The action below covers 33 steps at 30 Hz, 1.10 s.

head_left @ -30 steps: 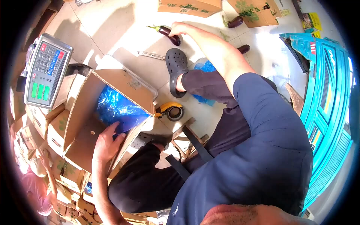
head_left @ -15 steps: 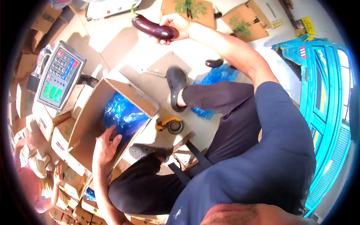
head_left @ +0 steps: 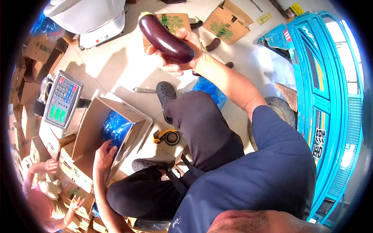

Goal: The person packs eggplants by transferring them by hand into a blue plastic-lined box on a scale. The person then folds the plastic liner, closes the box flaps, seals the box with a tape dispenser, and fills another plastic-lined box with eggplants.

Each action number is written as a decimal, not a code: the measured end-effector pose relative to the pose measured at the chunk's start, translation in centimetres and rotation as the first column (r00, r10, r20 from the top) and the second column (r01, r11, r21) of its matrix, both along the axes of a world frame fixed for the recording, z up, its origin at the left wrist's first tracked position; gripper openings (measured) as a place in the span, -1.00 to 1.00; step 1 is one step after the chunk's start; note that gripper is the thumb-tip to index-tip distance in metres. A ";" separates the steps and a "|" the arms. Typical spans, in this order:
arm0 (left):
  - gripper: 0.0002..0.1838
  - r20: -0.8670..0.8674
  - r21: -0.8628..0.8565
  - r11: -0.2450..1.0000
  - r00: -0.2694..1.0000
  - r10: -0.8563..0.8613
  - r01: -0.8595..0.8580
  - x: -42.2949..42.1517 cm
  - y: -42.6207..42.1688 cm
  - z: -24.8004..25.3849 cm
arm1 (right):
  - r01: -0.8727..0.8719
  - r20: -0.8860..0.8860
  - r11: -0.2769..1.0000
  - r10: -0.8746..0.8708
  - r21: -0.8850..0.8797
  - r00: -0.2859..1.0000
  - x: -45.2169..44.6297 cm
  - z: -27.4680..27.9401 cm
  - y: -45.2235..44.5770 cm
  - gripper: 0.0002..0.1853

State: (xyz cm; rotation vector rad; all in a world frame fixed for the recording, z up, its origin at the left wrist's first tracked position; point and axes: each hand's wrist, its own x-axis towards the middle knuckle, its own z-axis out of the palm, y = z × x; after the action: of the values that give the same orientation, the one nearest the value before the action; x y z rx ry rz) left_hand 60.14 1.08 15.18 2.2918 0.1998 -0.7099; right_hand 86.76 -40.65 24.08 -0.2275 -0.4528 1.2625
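A large glossy purple eggplant (head_left: 165, 39) rests in my right hand (head_left: 185, 52), raised at the top middle, with the fingers curled around its underside. My left hand (head_left: 104, 155) is at the near rim of an open cardboard box (head_left: 87, 136), its fingertips by the blue plastic (head_left: 115, 127) that lines the box. Its fingers are slightly bent and apart, with nothing visible in them. Beyond my right arm, smaller eggplants (head_left: 213, 44) lie on the floor near a blue plastic sheet (head_left: 210, 91).
A scale display (head_left: 63, 99) stands left of the box. A tape dispenser (head_left: 166, 137) and a box cutter (head_left: 144, 90) lie on the floor. Other cartons (head_left: 228, 22) are at the top. A turquoise vehicle (head_left: 326, 97) is at the right; another person (head_left: 40, 202) is at lower left.
My right hand has picked up the eggplant from the floor and lifted it closer to the camera. My left hand has stayed by the box. The view has shifted, showing a white container at upper left.
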 end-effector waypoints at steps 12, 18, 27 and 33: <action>-0.50 -0.063 0.006 1.000 0.998 0.026 -0.026 1.3 -0.5 -0.2 | 0.167 0.136 0.870 -0.116 -0.463 0.984 2.5 -9.6 -0.6 -0.29; -0.29 0.004 0.201 0.966 0.986 -0.167 0.162 2.9 -0.5 -0.8 | 0.786 0.502 -0.116 0.710 -0.608 0.493 4.8 -25.8 2.7 -0.58; -0.10 -0.253 0.456 0.812 0.927 -0.275 0.365 3.9 -0.2 -3.4 | 0.839 0.443 0.072 0.872 -0.539 0.209 4.4 -33.5 8.5 -0.47; -0.38 -0.163 0.365 0.841 0.917 -0.365 0.400 2.6 -1.0 -6.4 | 0.899 0.808 0.279 0.576 -0.337 0.124 2.4 -23.1 11.5 -0.58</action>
State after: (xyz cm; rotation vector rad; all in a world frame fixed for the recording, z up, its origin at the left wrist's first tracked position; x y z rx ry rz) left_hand 62.74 0.11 8.77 2.7257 -0.0957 -1.0545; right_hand 89.19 -29.15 1.00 -2.4371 -0.6555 0.5438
